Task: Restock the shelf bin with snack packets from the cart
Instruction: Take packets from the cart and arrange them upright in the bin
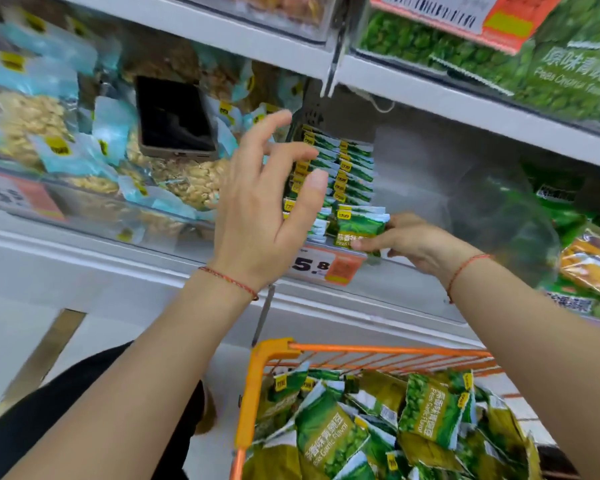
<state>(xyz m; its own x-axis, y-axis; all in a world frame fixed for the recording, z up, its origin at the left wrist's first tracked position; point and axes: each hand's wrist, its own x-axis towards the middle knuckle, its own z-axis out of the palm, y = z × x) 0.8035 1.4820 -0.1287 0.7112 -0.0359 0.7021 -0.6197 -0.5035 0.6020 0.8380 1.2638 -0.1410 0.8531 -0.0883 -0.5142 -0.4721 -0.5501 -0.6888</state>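
Green garlic-pea snack packets (340,168) stand in two neat rows inside a clear shelf bin (413,174) at the centre. My right hand (416,244) is shut on a small stack of the same green packets (359,225) at the bin's front edge. My left hand (267,202) hovers open with fingers spread just in front of the left row, holding nothing. Below, an orange wire cart (257,372) holds a loose heap of several more green packets (426,414).
A black phone (174,119) lies on nut packets in the bin to the left. Pea and corn bags (589,258) fill the bin to the right. An upper shelf (465,98) overhangs the bin. A price tag (326,265) hangs on the shelf edge.
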